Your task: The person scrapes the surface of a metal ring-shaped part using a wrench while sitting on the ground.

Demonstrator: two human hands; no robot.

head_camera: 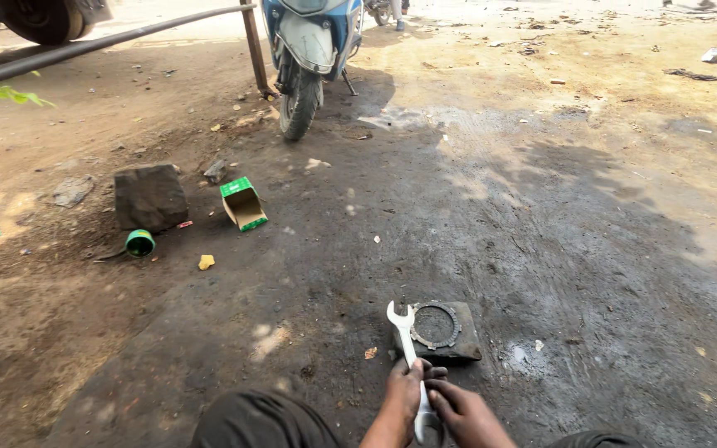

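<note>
- The left hand (406, 383) is curled around the shank of a silver open-ended spanner (408, 348), fingers wrapped tight on the metal.
- The right hand (464, 411) lies just beside the left, its fingers bent over the lower end of the same spanner; how firmly it grips is hard to tell, as the frame edge cuts it off.
- The spanner stands tilted, its open jaw end pointing up and away from the person, touching the near left corner of a dark flat block (441, 332).
- A toothed metal ring (436, 325), apparently a clutch plate, lies flat on top of that block.
- The block sits on dark, oil-stained ground (558, 249) directly ahead of the person's knees.
- Further off to the left lie a dark stone (150, 197), a green tin on its side (139, 243) and an open green-and-white carton (243, 203).
- A blue and white scooter (309, 50) is parked at the top, front wheel toward the camera, next to a slanted metal pole (253, 46).
</note>
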